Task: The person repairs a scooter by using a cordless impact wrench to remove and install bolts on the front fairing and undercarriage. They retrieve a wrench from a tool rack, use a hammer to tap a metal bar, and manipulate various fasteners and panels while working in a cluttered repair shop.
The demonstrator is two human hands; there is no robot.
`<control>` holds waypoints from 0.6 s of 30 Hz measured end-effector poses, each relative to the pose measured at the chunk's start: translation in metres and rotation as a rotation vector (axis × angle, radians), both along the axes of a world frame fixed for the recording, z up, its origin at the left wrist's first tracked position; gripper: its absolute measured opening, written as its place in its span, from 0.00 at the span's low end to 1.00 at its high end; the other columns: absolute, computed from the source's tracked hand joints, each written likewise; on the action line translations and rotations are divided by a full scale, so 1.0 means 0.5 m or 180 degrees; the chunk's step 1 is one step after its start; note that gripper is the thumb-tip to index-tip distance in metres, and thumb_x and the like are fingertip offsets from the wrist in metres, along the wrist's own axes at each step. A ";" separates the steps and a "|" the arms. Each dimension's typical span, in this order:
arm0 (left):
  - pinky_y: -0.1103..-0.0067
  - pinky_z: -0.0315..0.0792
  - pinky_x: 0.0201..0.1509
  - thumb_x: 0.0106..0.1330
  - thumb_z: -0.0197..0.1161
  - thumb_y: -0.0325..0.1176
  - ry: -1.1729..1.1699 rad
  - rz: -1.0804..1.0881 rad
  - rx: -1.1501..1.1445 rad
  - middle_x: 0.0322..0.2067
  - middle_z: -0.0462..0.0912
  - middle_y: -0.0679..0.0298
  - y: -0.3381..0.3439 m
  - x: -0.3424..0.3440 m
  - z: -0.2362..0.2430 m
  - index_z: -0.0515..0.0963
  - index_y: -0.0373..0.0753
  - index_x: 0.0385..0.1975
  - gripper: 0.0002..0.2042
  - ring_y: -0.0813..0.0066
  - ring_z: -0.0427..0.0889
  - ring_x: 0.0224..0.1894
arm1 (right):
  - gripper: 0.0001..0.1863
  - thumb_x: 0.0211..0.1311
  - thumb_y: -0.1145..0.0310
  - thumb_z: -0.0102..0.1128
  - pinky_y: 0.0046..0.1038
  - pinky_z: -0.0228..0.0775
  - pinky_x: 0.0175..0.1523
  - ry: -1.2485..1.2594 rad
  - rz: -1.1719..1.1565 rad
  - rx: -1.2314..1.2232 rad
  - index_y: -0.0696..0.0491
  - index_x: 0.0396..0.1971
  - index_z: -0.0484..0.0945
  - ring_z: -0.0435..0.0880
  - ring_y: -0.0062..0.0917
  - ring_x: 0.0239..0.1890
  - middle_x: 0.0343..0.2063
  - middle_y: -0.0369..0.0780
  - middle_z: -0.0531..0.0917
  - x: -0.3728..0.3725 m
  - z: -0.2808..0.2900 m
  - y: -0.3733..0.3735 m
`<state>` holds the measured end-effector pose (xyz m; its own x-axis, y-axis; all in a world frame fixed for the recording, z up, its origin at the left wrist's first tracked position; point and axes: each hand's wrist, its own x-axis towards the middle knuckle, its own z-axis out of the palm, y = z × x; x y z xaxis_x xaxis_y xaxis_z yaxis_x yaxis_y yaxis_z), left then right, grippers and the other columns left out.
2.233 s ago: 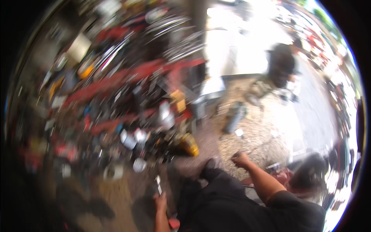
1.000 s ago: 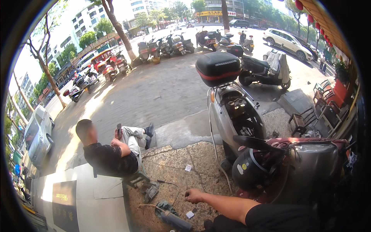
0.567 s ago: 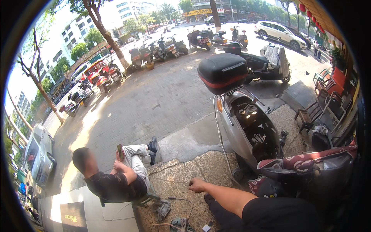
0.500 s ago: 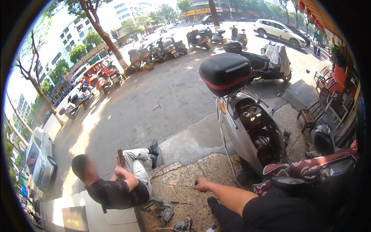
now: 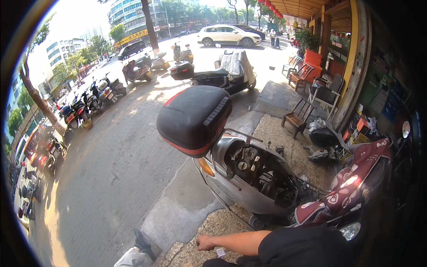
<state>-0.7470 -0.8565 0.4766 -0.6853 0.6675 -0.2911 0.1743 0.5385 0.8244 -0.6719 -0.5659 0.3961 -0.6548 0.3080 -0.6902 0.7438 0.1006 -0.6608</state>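
Observation:
My left hand point(image 5: 205, 243) reaches in low over the speckled stone ground, its bare forearm coming out of a black sleeve. Its fingers are curled closed; whatever they may hold is hidden. Just beyond the hand stands a silver scooter point(image 5: 249, 192), its seat area opened so that the dark frame and inner parts show. A black top box point(image 5: 195, 116) with a red band sits on the scooter's rear rack. A small white piece point(image 5: 220, 252) lies on the ground near my hand. My right hand is out of view.
At right, a maroon patterned cover point(image 5: 344, 187) drapes over another vehicle. Small wooden chairs point(image 5: 299, 118) line the shopfront. Another scooter point(image 5: 218, 78) stands farther off. At the lower left edge shows a seated person's light trouser leg point(image 5: 133, 258).
The view has swung right, bringing the opened scooter and shopfront nearer the middle. Only the seated person's leg still shows. My left hand stays closed and low.

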 end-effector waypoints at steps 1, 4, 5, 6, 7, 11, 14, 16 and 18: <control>0.64 0.74 0.35 0.62 0.62 0.37 0.0181 -0.0316 0.0143 0.27 0.82 0.48 0.031 -0.046 -0.007 0.81 0.33 0.38 0.13 0.53 0.80 0.28 | 0.19 0.52 0.57 0.61 0.36 0.76 0.33 0.0033 -0.0036 0.0107 0.56 0.38 0.82 0.84 0.35 0.25 0.23 0.45 0.83 -0.018 0.003 0.038; 0.67 0.74 0.32 0.63 0.59 0.37 -0.0143 0.0101 0.0333 0.25 0.82 0.54 0.139 -0.157 -0.027 0.81 0.34 0.34 0.12 0.64 0.80 0.24 | 0.21 0.53 0.54 0.61 0.36 0.76 0.34 0.0421 -0.0286 0.0635 0.56 0.38 0.82 0.84 0.34 0.26 0.23 0.44 0.84 -0.091 -0.020 0.154; 0.68 0.73 0.32 0.63 0.59 0.37 -0.0679 0.0451 0.0334 0.24 0.82 0.55 0.177 -0.195 -0.033 0.80 0.34 0.33 0.11 0.66 0.80 0.24 | 0.20 0.54 0.54 0.60 0.36 0.76 0.32 0.0374 -0.0416 0.0647 0.56 0.38 0.82 0.84 0.34 0.25 0.23 0.43 0.84 -0.105 -0.039 0.194; 0.70 0.72 0.30 0.63 0.57 0.36 -0.0658 0.0576 0.0419 0.22 0.80 0.56 0.232 -0.234 -0.040 0.78 0.33 0.30 0.11 0.68 0.79 0.22 | 0.20 0.54 0.55 0.60 0.36 0.76 0.31 0.0340 -0.0537 0.0661 0.56 0.37 0.82 0.84 0.33 0.24 0.23 0.43 0.84 -0.119 -0.053 0.241; 0.71 0.72 0.30 0.62 0.57 0.35 -0.0634 0.0522 0.0372 0.21 0.80 0.57 0.279 -0.283 -0.042 0.78 0.32 0.30 0.11 0.67 0.78 0.22 | 0.19 0.54 0.55 0.60 0.36 0.76 0.30 0.0310 -0.0650 0.0683 0.55 0.37 0.82 0.84 0.33 0.23 0.23 0.43 0.84 -0.139 -0.067 0.282; 0.71 0.69 0.27 0.61 0.57 0.33 -0.0806 0.0053 0.0658 0.16 0.78 0.57 0.502 -0.486 -0.027 0.75 0.32 0.25 0.09 0.67 0.73 0.19 | 0.17 0.56 0.55 0.58 0.34 0.74 0.26 -0.0507 -0.0879 0.0251 0.52 0.37 0.82 0.82 0.29 0.21 0.21 0.39 0.82 -0.275 -0.076 0.428; 0.72 0.69 0.25 0.61 0.57 0.33 -0.0764 -0.0058 0.0400 0.16 0.78 0.59 0.651 -0.620 0.023 0.77 0.32 0.24 0.10 0.69 0.74 0.18 | 0.17 0.57 0.56 0.58 0.29 0.70 0.22 -0.0303 -0.0886 -0.0051 0.53 0.40 0.80 0.77 0.24 0.19 0.19 0.37 0.78 -0.430 -0.036 0.493; 0.72 0.68 0.24 0.62 0.58 0.35 -0.0777 -0.0245 0.0487 0.17 0.79 0.60 0.756 -0.688 0.060 0.78 0.32 0.27 0.11 0.71 0.74 0.19 | 0.18 0.58 0.57 0.58 0.29 0.70 0.22 0.0102 -0.1046 -0.0240 0.55 0.41 0.79 0.77 0.24 0.19 0.21 0.38 0.79 -0.530 0.003 0.559; 0.74 0.67 0.22 0.63 0.59 0.37 -0.0621 -0.0406 0.0521 0.17 0.79 0.61 0.861 -0.758 0.081 0.81 0.32 0.32 0.13 0.74 0.74 0.18 | 0.19 0.60 0.59 0.59 0.29 0.69 0.22 0.0416 -0.1092 -0.0509 0.59 0.43 0.79 0.76 0.24 0.21 0.24 0.39 0.78 -0.636 0.028 0.648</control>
